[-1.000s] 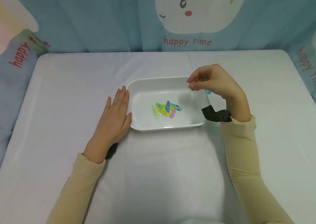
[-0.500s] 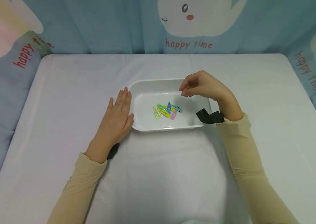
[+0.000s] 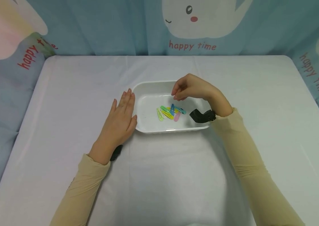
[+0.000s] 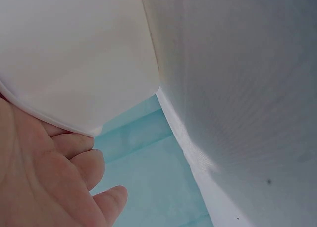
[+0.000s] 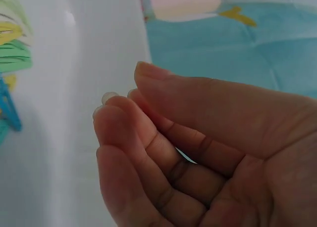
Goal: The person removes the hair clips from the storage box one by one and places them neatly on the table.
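A white rectangular tray (image 3: 148, 129) holds a small pile of snap hair clips: a blue one (image 3: 172, 110), a pink one (image 3: 177, 116), a light green one (image 3: 160, 114), with yellow, green and light blue ones among them. My left hand (image 3: 119, 121) lies with straight fingers along the tray's left end; in the left wrist view its fingers touch the tray wall (image 4: 89, 64). Over the tray's right back part, my right hand (image 3: 194, 88) has its thumb and fingers loosely bent. Nothing shows between its fingertips in the right wrist view.
The tray stands on a table with a white cloth (image 3: 159, 175). A blue curtain (image 3: 114, 28) with cartoon prints hangs behind and at both sides. Black wrist straps (image 3: 203, 116) sit at both cuffs.
My right hand has moved left and slightly nearer, from the tray's right end to over its inside. A blue bit seen beside that hand earlier is out of sight. My left hand stays at the tray.
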Tool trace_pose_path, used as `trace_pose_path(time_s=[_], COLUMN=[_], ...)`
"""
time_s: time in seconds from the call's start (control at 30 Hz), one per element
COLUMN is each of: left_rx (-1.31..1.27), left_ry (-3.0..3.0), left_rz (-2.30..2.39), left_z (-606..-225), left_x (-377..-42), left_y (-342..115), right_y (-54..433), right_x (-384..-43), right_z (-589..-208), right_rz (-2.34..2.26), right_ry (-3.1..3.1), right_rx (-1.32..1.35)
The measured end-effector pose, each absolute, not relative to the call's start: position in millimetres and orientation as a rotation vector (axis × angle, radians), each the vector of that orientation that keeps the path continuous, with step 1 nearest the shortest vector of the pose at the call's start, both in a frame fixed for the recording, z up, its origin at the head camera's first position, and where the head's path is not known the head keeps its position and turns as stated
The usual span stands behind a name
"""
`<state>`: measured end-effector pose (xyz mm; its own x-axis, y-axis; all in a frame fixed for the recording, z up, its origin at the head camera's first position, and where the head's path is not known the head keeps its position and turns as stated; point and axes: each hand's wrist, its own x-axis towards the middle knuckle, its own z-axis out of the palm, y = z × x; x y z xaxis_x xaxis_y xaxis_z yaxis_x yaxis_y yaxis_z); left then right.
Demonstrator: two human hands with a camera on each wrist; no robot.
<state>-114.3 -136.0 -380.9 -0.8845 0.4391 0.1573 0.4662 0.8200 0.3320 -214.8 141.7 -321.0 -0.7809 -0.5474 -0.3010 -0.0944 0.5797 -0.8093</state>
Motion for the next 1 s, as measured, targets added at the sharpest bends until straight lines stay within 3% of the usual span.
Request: trace_pose_path(time_s=[1.0], left_rx=[-0.724], left_ry=[-2.907], left_rz=[-0.550], left_z=[-380.5], left_x=[-112.7], left_y=[-135.2], right_y=[143.0], right_x=[-220.4], right_z=[-347.2], right_rz=[-0.729], right_ry=[2.376], right_rx=[-0.506])
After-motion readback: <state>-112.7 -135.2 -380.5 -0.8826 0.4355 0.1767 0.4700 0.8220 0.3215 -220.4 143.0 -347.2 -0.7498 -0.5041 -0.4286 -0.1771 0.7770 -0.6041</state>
